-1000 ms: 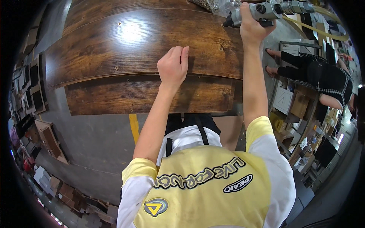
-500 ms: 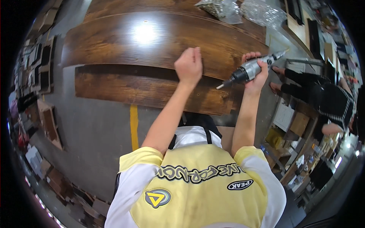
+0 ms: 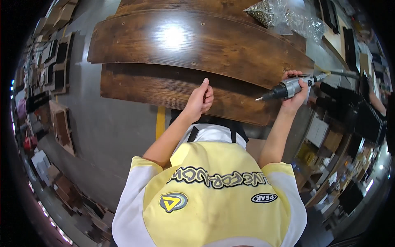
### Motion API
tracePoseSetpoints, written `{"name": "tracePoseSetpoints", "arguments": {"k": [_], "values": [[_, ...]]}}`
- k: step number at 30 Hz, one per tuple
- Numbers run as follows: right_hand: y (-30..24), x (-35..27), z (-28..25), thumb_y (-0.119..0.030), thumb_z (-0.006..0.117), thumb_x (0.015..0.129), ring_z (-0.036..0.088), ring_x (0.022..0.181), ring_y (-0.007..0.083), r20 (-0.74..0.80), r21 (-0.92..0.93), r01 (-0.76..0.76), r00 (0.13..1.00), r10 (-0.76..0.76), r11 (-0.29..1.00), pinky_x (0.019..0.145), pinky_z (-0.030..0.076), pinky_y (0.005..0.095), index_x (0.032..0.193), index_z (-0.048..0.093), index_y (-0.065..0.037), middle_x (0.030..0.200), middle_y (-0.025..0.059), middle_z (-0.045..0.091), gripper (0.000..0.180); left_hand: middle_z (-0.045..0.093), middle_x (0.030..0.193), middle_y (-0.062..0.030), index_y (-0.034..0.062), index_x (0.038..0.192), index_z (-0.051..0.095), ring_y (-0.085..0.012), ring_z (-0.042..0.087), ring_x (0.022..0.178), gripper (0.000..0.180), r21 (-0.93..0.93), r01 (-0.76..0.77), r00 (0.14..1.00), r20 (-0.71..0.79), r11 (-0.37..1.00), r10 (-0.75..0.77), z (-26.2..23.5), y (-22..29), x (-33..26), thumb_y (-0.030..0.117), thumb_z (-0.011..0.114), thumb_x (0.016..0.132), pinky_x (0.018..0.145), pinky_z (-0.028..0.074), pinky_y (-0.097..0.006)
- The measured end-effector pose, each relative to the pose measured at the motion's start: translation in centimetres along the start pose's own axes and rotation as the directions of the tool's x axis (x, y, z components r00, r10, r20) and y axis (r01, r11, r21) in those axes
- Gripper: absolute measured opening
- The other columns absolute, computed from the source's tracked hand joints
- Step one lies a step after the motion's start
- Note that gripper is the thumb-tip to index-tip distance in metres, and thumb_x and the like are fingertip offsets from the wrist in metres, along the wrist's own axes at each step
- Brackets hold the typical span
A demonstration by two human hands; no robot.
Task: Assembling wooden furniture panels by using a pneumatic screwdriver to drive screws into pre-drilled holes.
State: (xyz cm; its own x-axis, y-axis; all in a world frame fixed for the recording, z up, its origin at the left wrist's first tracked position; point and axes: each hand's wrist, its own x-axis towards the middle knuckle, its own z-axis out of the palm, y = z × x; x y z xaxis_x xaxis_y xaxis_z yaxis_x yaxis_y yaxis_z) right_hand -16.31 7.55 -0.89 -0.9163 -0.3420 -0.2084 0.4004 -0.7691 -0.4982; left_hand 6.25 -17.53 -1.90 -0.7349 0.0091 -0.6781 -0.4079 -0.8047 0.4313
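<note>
My right hand point(image 3: 297, 100) grips a silver and black air screwdriver point(image 3: 280, 91), its bit pointing left over the boards' right end. An air hose fitting shows at the tool's back end. My left hand point(image 3: 198, 102) is curled closed with the thumb up, over the near edge of the boards; whatever may be inside its fingers is hidden. Beneath it lies a narrow dark brown wood-grain board point(image 3: 140, 84). A wider wood-grain board point(image 3: 230, 45) with several small holes overlaps it on the far side.
Clear plastic bags of small metal hardware point(image 3: 263, 15) sit at the far right of the boards. At the right, a person in black point(image 3: 354, 107) bends near cluttered shelves point(image 3: 319, 164). Stacked panels point(image 3: 53, 61) stand at the left. A yellow line point(image 3: 160, 123) crosses the grey floor.
My left hand has drawn back toward me from the wider board, its thumb now up. The screwdriver stays in my right hand. The whole view has shifted, so the boards appear farther right.
</note>
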Motion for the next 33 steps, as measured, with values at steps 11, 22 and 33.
{"name": "tracePoseSetpoints", "arguments": {"k": [11, 22, 33], "values": [[16.5, -9.0, 16.6, -0.009, 0.059, 0.077, 0.057, 0.101, 0.0285, -0.035, -0.098, 0.166, 0.985, -0.171, 0.981, 0.101, 0.045, 0.0476, 0.107, 0.053, -0.006, 0.099, 0.0116, 0.057, 0.031, 0.034, 0.062, 0.0046, 0.0087, 0.080, 0.045, -0.0034, 0.025, 0.051, 0.026, 0.379, -0.012, 0.927, 0.352, 0.925, -0.131, -10.2, 11.6, -7.7, 0.027, 0.040, 0.097, 0.044, 0.016, -0.022], [19.5, -11.5, 22.8, -0.011, 0.056, 0.079, 0.060, 0.098, 0.0305, 0.052, -0.132, 0.319, 0.948, -0.315, 0.938, 0.098, 0.046, 0.0497, 0.111, 0.052, -0.005, 0.099, 0.0132, 0.059, 0.032, 0.031, 0.060, 0.0055, -0.0088, 0.112, 0.056, -0.0027, 0.023, 0.050, 0.045, 0.294, 0.010, 0.874, 0.462, 0.956, -0.151, -10.0, 13.6, -11.9, 0.030, 0.035, 0.105, 0.043, 0.018, -0.020], [19.2, -12.9, 22.0, -0.013, 0.054, 0.079, 0.058, 0.100, 0.0279, 0.082, -0.242, 0.449, 0.893, -0.443, 0.860, 0.099, 0.046, 0.0473, 0.110, 0.051, -0.006, 0.101, 0.0123, 0.057, 0.032, 0.029, 0.062, 0.0057, -0.0101, 0.111, 0.056, -0.0030, 0.024, 0.047, 0.049, 0.084, 0.160, 0.878, 0.443, 0.984, -0.180, -8.9, 11.3, -12.0, 0.034, 0.035, 0.105, 0.043, 0.020, -0.019]]}}
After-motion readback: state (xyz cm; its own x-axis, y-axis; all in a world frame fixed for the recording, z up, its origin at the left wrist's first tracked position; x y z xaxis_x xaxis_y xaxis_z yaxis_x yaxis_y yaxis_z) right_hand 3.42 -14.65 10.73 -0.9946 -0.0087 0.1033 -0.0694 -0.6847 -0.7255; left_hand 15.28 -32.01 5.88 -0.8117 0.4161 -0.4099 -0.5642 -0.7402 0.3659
